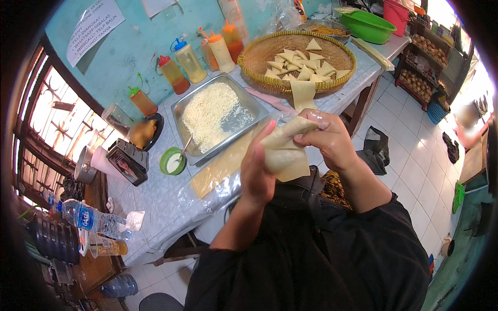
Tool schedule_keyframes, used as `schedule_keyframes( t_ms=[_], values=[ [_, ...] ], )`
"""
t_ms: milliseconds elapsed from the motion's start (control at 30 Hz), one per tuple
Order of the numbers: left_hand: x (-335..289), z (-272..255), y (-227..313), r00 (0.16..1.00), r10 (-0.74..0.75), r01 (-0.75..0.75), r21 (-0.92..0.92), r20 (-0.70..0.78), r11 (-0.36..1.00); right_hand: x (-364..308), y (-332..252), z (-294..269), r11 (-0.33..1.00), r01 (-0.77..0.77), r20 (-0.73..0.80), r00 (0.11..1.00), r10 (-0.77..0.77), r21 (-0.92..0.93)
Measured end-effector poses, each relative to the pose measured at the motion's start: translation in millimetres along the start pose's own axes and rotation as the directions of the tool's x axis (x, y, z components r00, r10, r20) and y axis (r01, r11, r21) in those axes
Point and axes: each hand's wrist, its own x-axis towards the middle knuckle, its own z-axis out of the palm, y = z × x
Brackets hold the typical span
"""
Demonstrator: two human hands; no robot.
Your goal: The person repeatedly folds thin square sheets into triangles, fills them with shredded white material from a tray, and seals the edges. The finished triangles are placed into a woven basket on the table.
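Note:
A pale, thin pastry sheet (285, 158) is between my hands above the table's front edge, partly folded at its top. My left hand (258, 171) supports it from the left, fingers pointing up. Thumb and fingers of my right hand (329, 139) pinch its upper right fold. Just beyond, a strip of the same pastry (303, 94) hangs at the near rim of a round woven basket (249, 70), which holds several folded pastry triangles (301, 65). More flat sheets (223, 168) lie on plastic to my left. A metal tray (179, 116) holds shredded white filling (210, 109).
A small green bowl (173, 161) of white paste with a spoon stands beside the tray. Several sauce bottles (189, 59) line the wall. At left are a propped phone (127, 161) and a water bottle (93, 217). A green basin (368, 27) sits far right; another person (469, 135) is beyond.

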Motion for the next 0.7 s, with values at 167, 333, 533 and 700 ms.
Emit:
schedule_keyframes(
  t_ms=[167, 333, 533, 700],
  values=[
    [-1.3, -9.2, -1.5, 0.988, -0.151, 0.147, -0.11, -0.033, 0.983, -2.5, 22.2, 1.1, 0.437, 0.496, 0.152, 0.773, -0.616, -0.751],
    [-1.5, -7.3, 10.5, 0.955, -0.297, 0.284, -0.323, 0.007, 0.903, -14.5, 43.9, 9.5, -0.084, 0.578, 0.439, 0.509, -0.741, -0.812],
    [-0.7, -11.1, 5.6, 0.961, -0.271, 0.278, -0.168, 0.06, 0.946, -21.4, 57.4, 7.9, -0.119, 0.59, 0.488, 0.517, -0.703, -0.798],
    [-0.3, -20.8, 2.5, 0.982, -0.136, 0.111, 0.181, 0.128, 0.977, -24.6, 55.8, 4.5, -0.108, 0.583, 0.504, 0.577, -0.642, -0.805]
  ],
)
